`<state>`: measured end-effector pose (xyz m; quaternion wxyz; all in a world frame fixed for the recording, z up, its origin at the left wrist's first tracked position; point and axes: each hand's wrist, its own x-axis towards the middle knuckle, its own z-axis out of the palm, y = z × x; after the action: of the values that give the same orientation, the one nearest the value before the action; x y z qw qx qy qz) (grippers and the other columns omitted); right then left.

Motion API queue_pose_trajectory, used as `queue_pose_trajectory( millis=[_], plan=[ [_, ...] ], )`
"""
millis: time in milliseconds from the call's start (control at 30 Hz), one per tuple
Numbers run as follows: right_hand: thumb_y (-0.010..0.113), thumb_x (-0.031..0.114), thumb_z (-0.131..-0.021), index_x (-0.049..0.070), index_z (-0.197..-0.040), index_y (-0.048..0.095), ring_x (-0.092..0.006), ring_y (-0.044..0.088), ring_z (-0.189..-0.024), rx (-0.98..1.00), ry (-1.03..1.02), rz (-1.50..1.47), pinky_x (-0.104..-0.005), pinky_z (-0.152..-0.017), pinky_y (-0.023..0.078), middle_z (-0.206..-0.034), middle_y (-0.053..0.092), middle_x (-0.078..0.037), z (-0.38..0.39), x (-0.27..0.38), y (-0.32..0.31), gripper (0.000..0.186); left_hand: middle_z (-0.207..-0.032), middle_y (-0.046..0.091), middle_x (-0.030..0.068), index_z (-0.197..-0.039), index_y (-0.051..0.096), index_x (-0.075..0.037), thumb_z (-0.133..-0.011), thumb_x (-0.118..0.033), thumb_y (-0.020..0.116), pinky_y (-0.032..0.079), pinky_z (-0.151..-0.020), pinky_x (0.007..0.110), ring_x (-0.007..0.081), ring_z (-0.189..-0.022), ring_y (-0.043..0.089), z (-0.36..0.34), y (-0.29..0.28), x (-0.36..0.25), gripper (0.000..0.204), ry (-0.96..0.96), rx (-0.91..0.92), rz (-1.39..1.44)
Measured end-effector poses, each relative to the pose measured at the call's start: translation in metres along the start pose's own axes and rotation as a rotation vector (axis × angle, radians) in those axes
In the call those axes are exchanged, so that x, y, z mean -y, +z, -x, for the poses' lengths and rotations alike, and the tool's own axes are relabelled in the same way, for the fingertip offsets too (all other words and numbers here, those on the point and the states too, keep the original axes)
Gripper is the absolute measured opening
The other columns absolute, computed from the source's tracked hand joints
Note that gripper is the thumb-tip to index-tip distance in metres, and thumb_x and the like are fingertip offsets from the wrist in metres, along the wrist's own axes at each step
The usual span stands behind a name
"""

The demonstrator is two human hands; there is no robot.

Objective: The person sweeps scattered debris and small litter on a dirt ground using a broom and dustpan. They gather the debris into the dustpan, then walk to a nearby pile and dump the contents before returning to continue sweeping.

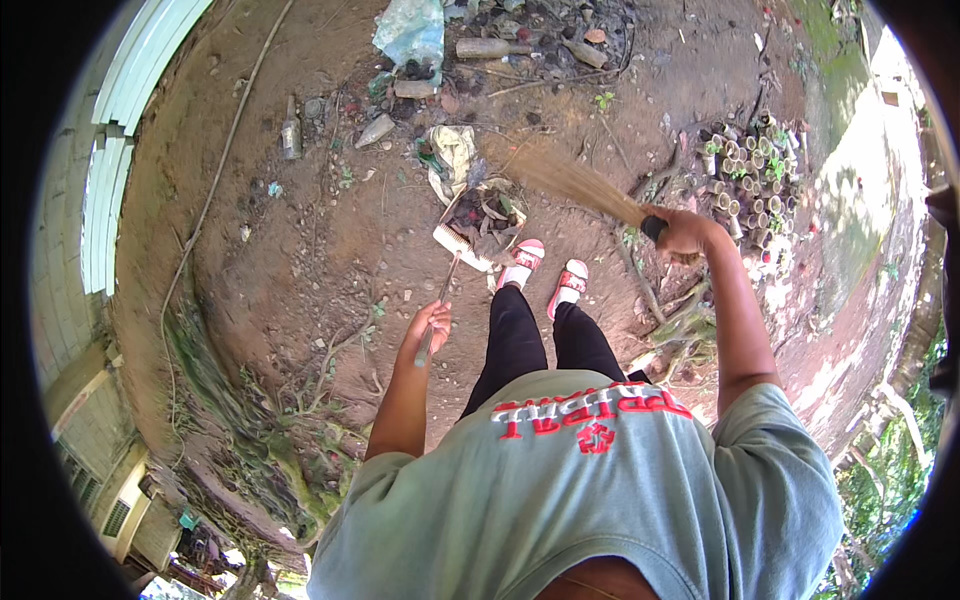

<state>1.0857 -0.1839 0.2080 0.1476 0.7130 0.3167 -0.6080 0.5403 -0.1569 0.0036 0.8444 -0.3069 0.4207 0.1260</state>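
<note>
In the head view, the person's left hand (432, 322) was closed around the stick handle of a pale dustpan (452, 242), the lower end of the handle poking out below the fist. The dustpan rested on the brown soil just beyond the feet, beside a red-and-white sandal (527, 253), with dark dry leaves (487, 213) heaped in it. The right hand (686, 234) was wrapped around the black grip of a straw broom (590, 188), held out to the right; its bristles pointed left toward the dustpan and were blurred, so whether they touched the ground could not be told. A cream cloth (453, 152) lay just past the dustpan. Farther off were a bluish plastic bag (411, 32) and a glass bottle (291, 135). To the right, a cluster of small round containers (745, 180) stood near the broom, plants growing among them
</note>
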Motion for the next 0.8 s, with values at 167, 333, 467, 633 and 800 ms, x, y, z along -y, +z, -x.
queue_pose_trajectory(
  millis=[167, 333, 467, 633, 800],
  plan=[
    [0.061, 0.003, -0.073, 0.028, -0.151, 0.011, -0.0187, 0.049, -0.043, -0.005, -0.014, -0.671, -0.0356, -0.038, 0.04, -0.057, 0.05, -0.006, -0.141, -0.009, 0.065, 0.096, -0.061, 0.042, -0.0015, -0.098, 0.044, 0.008, -0.094, -0.01, 0.052, 0.036, -0.045, 0.019, 0.0064, -0.047, 0.04, -0.02, 0.008, -0.004, 0.021, 0.059, -0.012, -0.004],
    [0.061, 0.006, -0.073, 0.013, -0.146, 0.024, -0.0204, 0.061, -0.061, 0.079, -0.031, -0.579, -0.0355, -0.05, 0.049, -0.075, 0.06, -0.012, -0.167, 0.052, 0.215, 0.083, -0.061, 0.042, -0.0017, -0.1, 0.043, 0.007, -0.094, -0.013, 0.052, 0.036, -0.044, 0.019, 0.0064, -0.046, 0.039, -0.018, 0.001, 0.019, 0.022, 0.123, -0.056, 0.028],
    [0.06, 0.008, -0.074, 0.013, -0.149, 0.021, -0.024, 0.064, -0.06, 0.058, -0.137, -0.318, -0.0372, -0.053, 0.052, -0.08, 0.064, -0.019, -0.066, 0.057, 0.199, 0.084, -0.063, 0.041, 0.0003, -0.106, 0.04, 0.009, -0.094, -0.008, 0.051, 0.037, -0.043, 0.019, 0.0079, -0.047, 0.04, -0.017, 0.0, 0.025, 0.023, 0.163, -0.065, 0.101],
    [0.057, 0.022, -0.077, 0.02, -0.149, 0.025, -0.0361, 0.067, -0.088, -0.127, -0.171, 0.265, -0.0424, -0.081, 0.053, -0.094, 0.066, -0.024, 0.022, 0.066, 0.1, 0.079, -0.06, 0.04, -0.0002, -0.105, 0.041, 0.009, -0.096, -0.01, 0.047, 0.036, -0.043, 0.019, 0.0079, -0.046, 0.04, -0.029, 0.003, 0.026, 0.022, 0.201, -0.056, 0.097],
    [0.061, 0.018, -0.072, 0.019, -0.145, 0.033, -0.0369, 0.062, -0.103, -0.253, -0.269, 0.381, -0.0418, -0.087, 0.052, -0.114, 0.063, -0.021, -0.071, 0.134, 0.043, 0.078, -0.061, 0.04, -0.001, -0.108, 0.04, 0.008, -0.097, -0.012, 0.046, 0.036, -0.043, 0.019, 0.0066, -0.045, 0.039, -0.02, -0.011, 0.037, 0.024, 0.162, 0.014, 0.198]
  ],
)
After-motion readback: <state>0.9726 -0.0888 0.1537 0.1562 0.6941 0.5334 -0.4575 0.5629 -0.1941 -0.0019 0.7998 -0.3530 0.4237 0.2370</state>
